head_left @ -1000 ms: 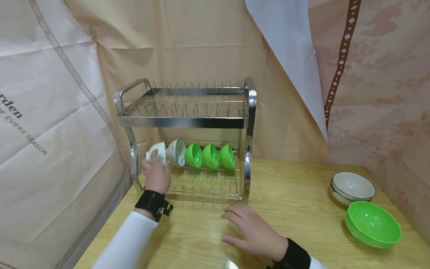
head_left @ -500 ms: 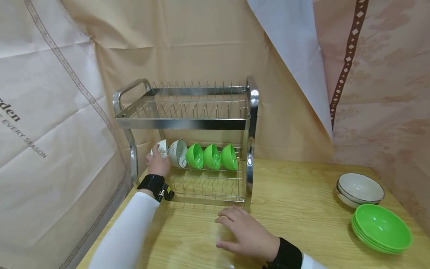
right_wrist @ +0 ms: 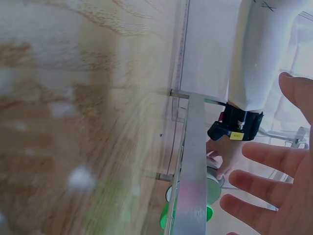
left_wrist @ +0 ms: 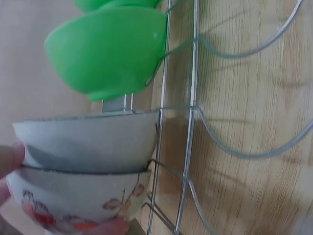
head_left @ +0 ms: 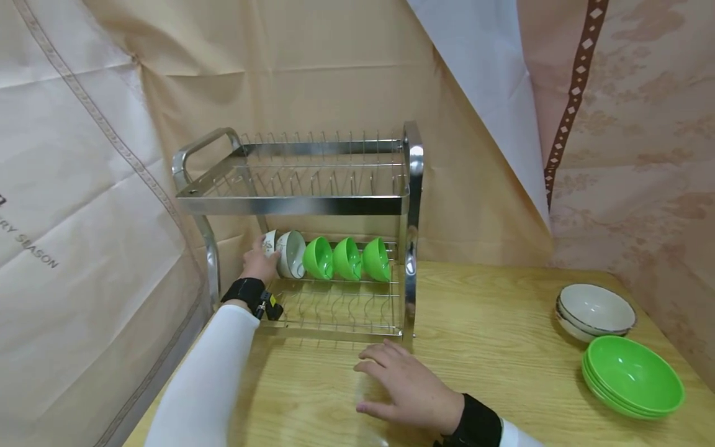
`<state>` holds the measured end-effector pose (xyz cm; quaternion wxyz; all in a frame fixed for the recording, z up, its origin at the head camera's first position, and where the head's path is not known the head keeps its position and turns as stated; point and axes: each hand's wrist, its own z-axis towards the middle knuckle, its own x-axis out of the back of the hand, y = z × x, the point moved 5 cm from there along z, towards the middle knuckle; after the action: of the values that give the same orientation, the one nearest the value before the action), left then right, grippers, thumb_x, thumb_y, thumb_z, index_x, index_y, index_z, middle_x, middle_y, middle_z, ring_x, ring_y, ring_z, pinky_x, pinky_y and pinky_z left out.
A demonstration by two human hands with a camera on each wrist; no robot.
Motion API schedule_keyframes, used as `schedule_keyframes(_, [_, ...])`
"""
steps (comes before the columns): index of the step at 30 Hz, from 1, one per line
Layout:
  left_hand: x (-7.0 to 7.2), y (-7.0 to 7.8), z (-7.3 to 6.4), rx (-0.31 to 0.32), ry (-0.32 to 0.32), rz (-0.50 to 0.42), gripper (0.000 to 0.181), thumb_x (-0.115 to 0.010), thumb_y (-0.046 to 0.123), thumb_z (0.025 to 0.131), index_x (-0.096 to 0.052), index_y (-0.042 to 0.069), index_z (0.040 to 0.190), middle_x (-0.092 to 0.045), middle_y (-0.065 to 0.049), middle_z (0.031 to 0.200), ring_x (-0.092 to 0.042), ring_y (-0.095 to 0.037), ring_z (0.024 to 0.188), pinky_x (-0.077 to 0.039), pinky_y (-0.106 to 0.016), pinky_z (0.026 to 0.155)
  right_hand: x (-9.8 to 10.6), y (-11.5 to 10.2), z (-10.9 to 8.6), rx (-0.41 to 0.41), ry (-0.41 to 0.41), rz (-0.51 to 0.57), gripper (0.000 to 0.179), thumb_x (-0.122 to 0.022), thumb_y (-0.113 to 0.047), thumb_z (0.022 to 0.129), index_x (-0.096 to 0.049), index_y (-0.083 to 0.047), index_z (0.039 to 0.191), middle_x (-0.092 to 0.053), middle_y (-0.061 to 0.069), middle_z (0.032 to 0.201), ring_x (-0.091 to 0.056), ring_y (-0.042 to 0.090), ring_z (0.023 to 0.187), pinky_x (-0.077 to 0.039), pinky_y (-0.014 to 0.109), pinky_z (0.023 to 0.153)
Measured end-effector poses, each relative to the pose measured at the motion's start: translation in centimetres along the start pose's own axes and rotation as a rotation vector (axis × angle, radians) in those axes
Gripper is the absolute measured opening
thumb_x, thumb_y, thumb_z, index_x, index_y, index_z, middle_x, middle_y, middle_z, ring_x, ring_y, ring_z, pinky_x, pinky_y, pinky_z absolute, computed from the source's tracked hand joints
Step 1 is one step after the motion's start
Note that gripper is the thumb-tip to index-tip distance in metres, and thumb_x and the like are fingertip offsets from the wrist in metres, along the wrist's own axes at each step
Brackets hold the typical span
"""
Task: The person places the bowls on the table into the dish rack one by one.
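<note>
At the left end of the lower rack tier, my left hand (head_left: 259,262) grips a white flower-patterned bowl (left_wrist: 78,200). That bowl stands on its side, close against a second white bowl (head_left: 291,254). In the left wrist view a fingertip (left_wrist: 17,152) also lies by the second bowl's edge. To the right, green bowls (head_left: 318,258) stand on edge in a row between the wires. My right hand (head_left: 410,388) is held over the table in front of the rack, fingers spread, holding nothing.
The two-tier metal dish rack (head_left: 296,206) stands on the wooden table (head_left: 480,310), backed by hanging cloth. At the right are stacked white bowls (head_left: 596,308) and, nearer, stacked green bowls (head_left: 634,375). The rack's upright side frame (head_left: 412,248) rises right of the row.
My left hand has moved slightly back and right with the flowered bowl, which now sits closer to the second white bowl. My right hand has hardly moved; the view shifted a little.
</note>
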<state>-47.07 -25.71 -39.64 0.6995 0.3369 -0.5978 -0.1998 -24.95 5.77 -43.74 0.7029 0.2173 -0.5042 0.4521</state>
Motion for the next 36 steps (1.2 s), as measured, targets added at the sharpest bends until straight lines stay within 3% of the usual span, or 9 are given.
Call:
schedule_keyframes(11, [0.4, -1.6, 1.5, -0.13, -0.11, -0.032, 0.061, -0.042, 0.026, 0.104, -0.014, 0.005, 0.154, -0.024, -0.039, 0.144, -0.026, -0.049, 0.127, -0.028, -0.062, 0.106, 0.4, -0.6, 0.0, 0.017, -0.018, -0.005, 0.052, -0.055, -0.058, 0.091, -0.059, -0.016, 0.122, -0.054, 0.0, 0.129, -0.042, 0.016, 0.121, -0.033, 0.052, 0.108])
schedule_keyframes(14, [0.5, -2.0, 1.8, -0.143, -0.14, -0.037, 0.062, -0.04, 0.025, 0.105, -0.01, 0.004, 0.155, -0.023, -0.037, 0.147, -0.029, -0.048, 0.126, -0.029, -0.061, 0.106, 0.5, -0.7, 0.0, 0.017, -0.028, 0.001, 0.051, -0.057, -0.056, 0.091, -0.059, -0.016, 0.123, -0.053, 0.0, 0.13, -0.041, 0.016, 0.122, -0.033, 0.051, 0.108])
schedule_keyframes(20, [0.8, -2.1, 2.3, -0.17, -0.176, -0.029, 0.064, -0.038, 0.026, 0.106, -0.005, 0.003, 0.155, -0.012, -0.034, 0.152, -0.02, -0.047, 0.132, -0.021, -0.061, 0.11, 0.5, -0.7, -0.1, 0.001, -0.042, 0.024, 0.05, -0.06, -0.054, 0.09, -0.059, -0.017, 0.123, -0.053, -0.001, 0.13, -0.04, 0.015, 0.123, -0.033, 0.05, 0.109])
schedule_keyframes(30, [1.0, -1.4, 0.9, -0.114, -0.193, -0.106, 0.07, -0.038, 0.028, 0.105, 0.002, -0.002, 0.153, -0.014, -0.036, 0.151, -0.016, -0.043, 0.134, -0.017, -0.057, 0.113, 0.6, -0.7, -0.4, -0.001, -0.044, 0.025, 0.048, -0.06, -0.053, 0.091, -0.06, -0.016, 0.121, -0.055, -0.001, 0.127, -0.041, 0.015, 0.122, -0.034, 0.05, 0.108])
schedule_keyframes(36, [0.9, -0.6, 0.1, -0.155, -0.143, -0.097, 0.066, -0.038, 0.023, 0.105, -0.003, -0.006, 0.152, -0.015, -0.036, 0.15, -0.018, -0.044, 0.134, -0.018, -0.058, 0.113, 0.9, -0.6, -0.8, -0.006, -0.019, 0.007, 0.049, -0.061, -0.053, 0.09, -0.061, -0.015, 0.12, -0.055, 0.0, 0.126, -0.042, 0.016, 0.121, -0.034, 0.05, 0.108])
